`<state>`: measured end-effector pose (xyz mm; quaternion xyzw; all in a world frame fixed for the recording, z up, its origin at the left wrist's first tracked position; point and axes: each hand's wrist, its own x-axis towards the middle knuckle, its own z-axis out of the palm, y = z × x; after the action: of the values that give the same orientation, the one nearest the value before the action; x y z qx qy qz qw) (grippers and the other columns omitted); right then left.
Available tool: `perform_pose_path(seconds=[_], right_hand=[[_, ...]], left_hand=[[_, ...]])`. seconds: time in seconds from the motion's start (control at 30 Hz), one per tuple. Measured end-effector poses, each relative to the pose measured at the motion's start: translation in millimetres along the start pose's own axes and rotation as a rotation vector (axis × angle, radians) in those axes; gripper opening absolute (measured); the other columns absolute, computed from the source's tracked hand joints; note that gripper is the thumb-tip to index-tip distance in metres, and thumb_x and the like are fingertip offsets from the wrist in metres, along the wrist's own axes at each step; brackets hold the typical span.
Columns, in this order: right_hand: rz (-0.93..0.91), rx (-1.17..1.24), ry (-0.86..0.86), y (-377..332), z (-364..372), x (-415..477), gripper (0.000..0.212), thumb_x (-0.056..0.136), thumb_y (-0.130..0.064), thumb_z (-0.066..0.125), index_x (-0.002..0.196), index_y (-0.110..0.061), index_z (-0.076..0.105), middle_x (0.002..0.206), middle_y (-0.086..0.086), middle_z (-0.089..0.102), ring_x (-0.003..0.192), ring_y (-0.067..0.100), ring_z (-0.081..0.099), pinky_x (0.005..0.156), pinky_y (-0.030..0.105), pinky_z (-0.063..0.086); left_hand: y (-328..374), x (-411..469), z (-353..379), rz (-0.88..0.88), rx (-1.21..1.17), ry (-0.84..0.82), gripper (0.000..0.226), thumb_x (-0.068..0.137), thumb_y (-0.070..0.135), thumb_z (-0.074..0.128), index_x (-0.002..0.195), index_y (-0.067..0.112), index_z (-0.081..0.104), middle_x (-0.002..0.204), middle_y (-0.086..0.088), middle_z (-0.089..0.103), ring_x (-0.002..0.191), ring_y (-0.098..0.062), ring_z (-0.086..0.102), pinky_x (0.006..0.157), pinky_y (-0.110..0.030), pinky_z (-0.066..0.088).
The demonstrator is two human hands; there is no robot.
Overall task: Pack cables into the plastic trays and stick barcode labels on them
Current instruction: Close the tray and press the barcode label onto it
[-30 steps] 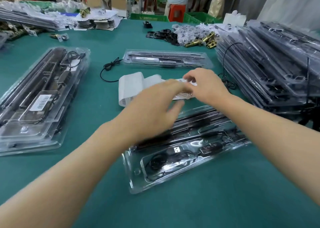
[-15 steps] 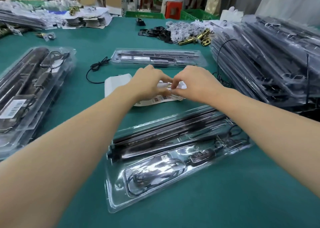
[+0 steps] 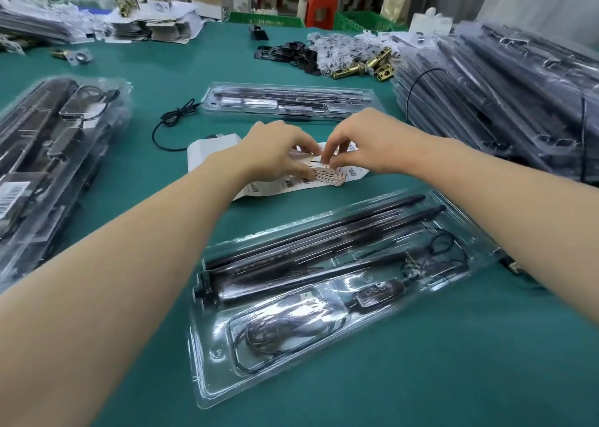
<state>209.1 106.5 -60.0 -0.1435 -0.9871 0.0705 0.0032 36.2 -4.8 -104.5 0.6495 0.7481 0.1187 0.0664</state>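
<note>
The packed plastic tray (image 3: 201,365), its cable (image 3: 259,339) coiled inside, lies on the near side of the fingers and shows no barcode yet. The label sheet (image 3: 285,185) sits directly under them. A second ago the left hand (image 3: 275,151) was only reaching in. Now it meets the right hand (image 3: 366,141), and both arch over the sheet with fingertips (image 3: 325,160) pinched together on it. Peeling a label seems to be under way.

Bare green table (image 3: 421,378) lies open near the viewer; a tall stack of clear plastic trays (image 3: 502,102) (dark rods inside) blocks the right.
</note>
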Motion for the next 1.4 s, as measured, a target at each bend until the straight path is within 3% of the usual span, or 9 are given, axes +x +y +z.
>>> perform_pose_path(seconds=[0.1, 0.27, 0.6, 0.8, 0.9, 1.13, 1.23, 1.33, 1.4], right_hand=[[-0.032, -0.053, -0.001, -1.5, -3.1, 5.0, 0.011, 0.089, -0.031, 0.078, 0.1, -0.033, 0.08, 0.077, -0.021, 0.062, 0.085, 0.009, 0.062, 0.077, 0.031, 0.047], [-0.081, -0.078, -0.086, -5.4, -9.8, 15.9, 0.013, 0.086, -0.03, 0.081, 0.1, -0.03, 0.08, 0.09, -0.011, 0.074, 0.079, 0.003, 0.061, 0.077, 0.029, 0.047], [0.123, 0.342, -0.027, 12.4, 1.4, 6.4, 0.035, 0.079, -0.019, 0.088, 0.111, -0.018, 0.072, 0.101, -0.001, 0.077, 0.095, 0.012, 0.072, 0.093, 0.034, 0.057], [0.153, 0.479, 0.114, 10.6, 16.8, -7.3, 0.063, 0.075, -0.019, 0.091, 0.127, -0.031, 0.058, 0.098, -0.008, 0.074, 0.091, 0.005, 0.07, 0.082, 0.037, 0.06], [0.154, 0.499, 0.143, 12.8, 21.4, -8.7, 0.064, 0.074, -0.021, 0.091, 0.127, -0.033, 0.057, 0.096, -0.008, 0.075, 0.09, 0.003, 0.069, 0.083, 0.035, 0.06], [0.109, 0.535, 0.235, 21.3, 32.5, -10.1, 0.083, 0.069, -0.022, 0.094, 0.137, -0.037, 0.049, 0.09, -0.012, 0.077, 0.088, -0.001, 0.07, 0.076, 0.01, 0.051], [0.093, 0.546, 0.253, 23.1, 34.5, -10.7, 0.083, 0.068, -0.023, 0.095, 0.136, -0.035, 0.05, 0.089, -0.012, 0.077, 0.086, -0.002, 0.071, 0.076, 0.007, 0.05], [0.09, 0.537, 0.254, 23.3, 36.4, -10.5, 0.078, 0.07, -0.023, 0.094, 0.134, -0.033, 0.052, 0.088, -0.01, 0.077, 0.086, -0.002, 0.07, 0.076, 0.005, 0.048], [0.096, 0.539, 0.254, 23.8, 37.1, -10.6, 0.076, 0.071, -0.022, 0.094, 0.133, -0.033, 0.052, 0.089, -0.009, 0.077, 0.087, -0.002, 0.07, 0.075, 0.005, 0.048]], left_hand=[[0.4, -0.5, -1.2, -0.006, -0.012, 0.001, 0.049, 0.082, 0.062, 0.073, 0.127, 0.042, 0.066, 0.129, 0.019, 0.065, 0.122, -0.015, 0.054, 0.105, -0.046, 0.037], [1.6, -1.2, -2.7, -0.009, -0.042, 0.013, 0.046, 0.082, 0.058, 0.077, 0.123, 0.042, 0.068, 0.123, 0.018, 0.068, 0.118, -0.016, 0.057, 0.105, -0.048, 0.04], [7.0, 0.4, -2.3, -0.086, -0.184, 0.046, 0.05, 0.074, 0.076, 0.072, 0.115, 0.047, 0.072, 0.113, 0.014, 0.074, 0.109, -0.012, 0.065, 0.097, -0.041, 0.052], [3.1, 0.4, -2.1, -0.102, -0.262, 0.061, 0.03, 0.081, 0.067, 0.072, 0.104, 0.048, 0.075, 0.09, 0.022, 0.073, 0.098, -0.005, 0.067, 0.095, -0.04, 0.053], [4.6, -2.2, -3.5, -0.077, -0.209, 0.044, 0.042, 0.074, 0.073, 0.074, 0.108, 0.048, 0.074, 0.095, 0.021, 0.071, 0.103, -0.006, 0.066, 0.097, -0.041, 0.052], [5.2, -5.2, -4.1, -0.071, -0.213, 0.066, 0.031, 0.084, 0.065, 0.071, 0.108, 0.047, 0.075, 0.101, 0.017, 0.074, 0.105, -0.006, 0.066, 0.097, -0.041, 0.053], [3.2, -6.3, -2.4, -0.085, -0.208, 0.096, 0.033, 0.081, 0.071, 0.068, 0.103, 0.048, 0.075, 0.095, 0.022, 0.074, 0.1, -0.004, 0.067, 0.094, -0.039, 0.054], [4.5, -7.8, 1.3, -0.058, -0.179, 0.06, 0.048, 0.072, 0.076, 0.072, 0.113, 0.05, 0.071, 0.111, 0.024, 0.072, 0.112, -0.009, 0.063, 0.1, -0.04, 0.049], [5.0, -7.5, 4.1, -0.056, -0.238, 0.069, 0.045, 0.075, 0.07, 0.076, 0.115, 0.049, 0.072, 0.116, 0.022, 0.072, 0.116, -0.01, 0.062, 0.102, -0.041, 0.049]])
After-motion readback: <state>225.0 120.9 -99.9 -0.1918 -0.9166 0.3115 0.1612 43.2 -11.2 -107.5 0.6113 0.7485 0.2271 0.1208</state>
